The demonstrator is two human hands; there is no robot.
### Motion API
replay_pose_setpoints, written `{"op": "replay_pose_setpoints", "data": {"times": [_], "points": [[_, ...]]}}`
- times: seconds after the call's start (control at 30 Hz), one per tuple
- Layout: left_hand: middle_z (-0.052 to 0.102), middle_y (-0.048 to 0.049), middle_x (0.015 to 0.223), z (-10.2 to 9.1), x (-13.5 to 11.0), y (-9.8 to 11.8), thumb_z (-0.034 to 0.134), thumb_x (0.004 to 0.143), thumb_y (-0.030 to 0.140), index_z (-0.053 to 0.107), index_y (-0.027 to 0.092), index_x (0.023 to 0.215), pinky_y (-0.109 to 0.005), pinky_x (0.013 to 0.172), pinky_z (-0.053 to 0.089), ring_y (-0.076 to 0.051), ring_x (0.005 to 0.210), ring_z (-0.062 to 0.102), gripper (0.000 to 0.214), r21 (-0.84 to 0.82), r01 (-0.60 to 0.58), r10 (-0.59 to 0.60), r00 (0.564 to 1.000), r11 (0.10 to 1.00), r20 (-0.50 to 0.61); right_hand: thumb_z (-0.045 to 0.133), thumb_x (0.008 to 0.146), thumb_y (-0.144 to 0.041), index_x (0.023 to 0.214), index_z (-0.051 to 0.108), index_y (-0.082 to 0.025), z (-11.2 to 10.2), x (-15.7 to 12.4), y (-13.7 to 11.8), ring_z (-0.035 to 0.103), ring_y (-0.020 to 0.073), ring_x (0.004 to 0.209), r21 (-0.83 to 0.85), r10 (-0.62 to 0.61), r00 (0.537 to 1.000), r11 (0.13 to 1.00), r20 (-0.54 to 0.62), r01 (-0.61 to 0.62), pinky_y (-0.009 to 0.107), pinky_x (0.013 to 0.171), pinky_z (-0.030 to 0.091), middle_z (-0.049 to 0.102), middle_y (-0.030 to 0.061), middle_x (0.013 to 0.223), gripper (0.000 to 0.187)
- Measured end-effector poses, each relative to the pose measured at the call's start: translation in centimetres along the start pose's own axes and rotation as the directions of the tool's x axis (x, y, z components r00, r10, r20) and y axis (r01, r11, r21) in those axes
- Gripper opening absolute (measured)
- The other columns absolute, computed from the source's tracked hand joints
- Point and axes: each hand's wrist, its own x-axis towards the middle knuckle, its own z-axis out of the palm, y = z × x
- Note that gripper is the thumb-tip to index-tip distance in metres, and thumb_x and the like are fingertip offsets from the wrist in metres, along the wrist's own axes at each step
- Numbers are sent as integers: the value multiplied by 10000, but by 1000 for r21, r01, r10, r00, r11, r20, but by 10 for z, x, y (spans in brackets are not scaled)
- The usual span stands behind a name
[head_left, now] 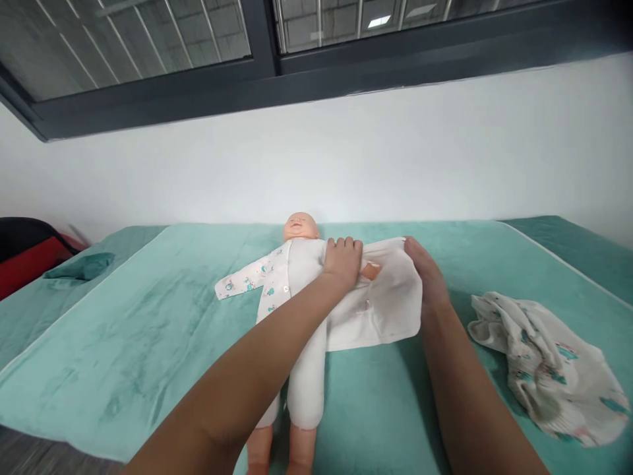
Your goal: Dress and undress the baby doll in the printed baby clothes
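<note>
A baby doll [301,225] lies on its back, dressed in a white undersuit [306,389]. A printed baby shirt [274,280] covers its arm on the left side. The shirt's other front panel [395,310] is spread out to the right, pale inner face up. My left hand [345,260] is closed over the doll's arm by the shoulder, where the shirt begins. A skin-coloured bit of the doll's hand [370,270] shows just beyond my fingers. My right hand [428,270] grips the shirt's outer edge, its fingertips partly hidden behind the cloth.
A crumpled printed baby garment [548,369] lies on the right of the green padded mat [148,330]. Behind the mat rises a white wall [346,158] below a dark window frame [198,92]. A red and black object [30,257] stands at the far left.
</note>
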Motion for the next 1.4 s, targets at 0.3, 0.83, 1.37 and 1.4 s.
{"op": "replay_pose_setpoints", "data": {"times": [0.3, 0.83, 1.37, 1.4], "points": [[686, -15, 1008, -25, -16, -29, 447, 833, 140, 612, 226, 976, -315, 862, 467, -179, 957, 593, 235, -639, -121, -18, 978, 760, -207, 765, 744, -382, 1080, 601, -263, 25, -3, 1, 610, 127, 703, 295, 118, 914, 924, 387, -244, 236, 612, 471, 689, 19, 1041, 392], [602, -48, 1026, -27, -135, -75, 596, 822, 201, 523, 227, 947, -405, 922, 466, -234, 1044, 548, 146, -690, 240, -549, 791, 683, -269, 704, 837, -388, 1158, 669, -235, 48, -20, 4, 606, 149, 727, 154, 46, 773, 971, 632, -184, 303, 679, 480, 696, 64, 999, 358], [533, -100, 1291, -6, -229, -40, 496, 894, 101, 533, 222, 929, -459, 985, 466, -260, 1211, 510, 132, -585, 172, -430, 837, 793, -337, 474, 879, -605, 876, 638, -202, 131, 13, -15, 618, 251, 809, -822, 37, 984, 556, 175, 125, 358, 735, 433, 694, 108, 875, 435], [549, -96, 1273, -6, -232, -41, 485, 916, 125, 535, 226, 941, -452, 987, 466, -251, 1205, 518, 116, -600, 144, -424, 832, 787, -357, 509, 862, -592, 855, 640, -201, 135, 21, -19, 619, 254, 795, -870, 90, 978, 478, 189, 124, 351, 715, 426, 693, 113, 850, 413]]}}
